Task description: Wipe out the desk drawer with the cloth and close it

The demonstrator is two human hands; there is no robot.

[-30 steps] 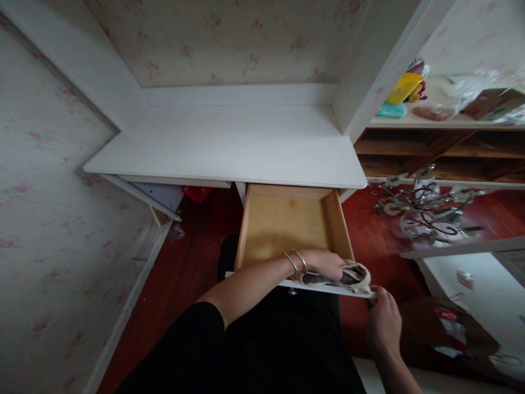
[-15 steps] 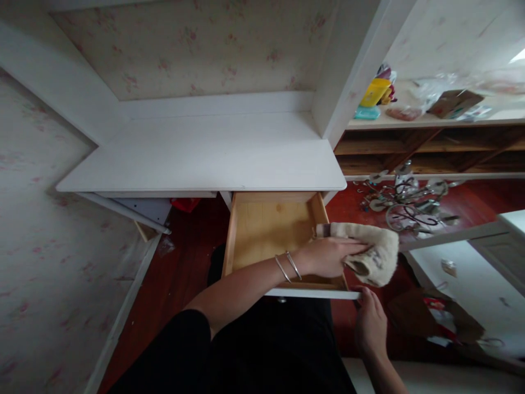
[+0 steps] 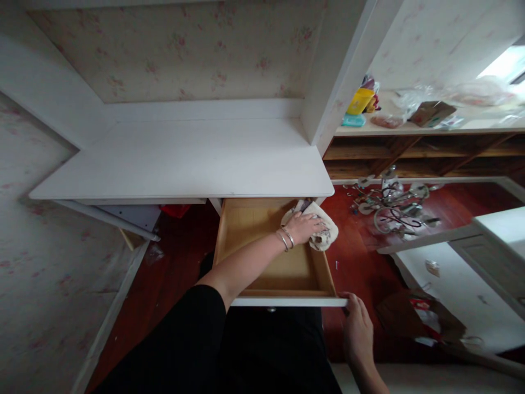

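Note:
A wooden drawer (image 3: 283, 301) with a white front is pulled out from under the white desk (image 3: 197, 158). My left hand (image 3: 301, 226), with two bracelets at the wrist, presses a cream cloth (image 3: 328, 232) with dark markings against the drawer's right side wall, near the back. Part of the cloth hangs over the outside of that wall. At the front right corner, my right hand (image 3: 357, 325) grips the end of the drawer front, fingers curled on its edge. Inside the drawer only the bare wood bottom shows.
A chandelier (image 3: 394, 202) lies on the red wood floor to the right. Behind it stands a low shelf (image 3: 410, 131) with plastic bags, a cardboard box and a yellow container (image 3: 361, 102). A brown paper bag (image 3: 400, 314) and a white cabinet (image 3: 500, 257) are at right.
My left hand has moved the cloth from the front right of the drawer back along its right wall, towards the desk. My right hand keeps its grip; the view has shifted slightly.

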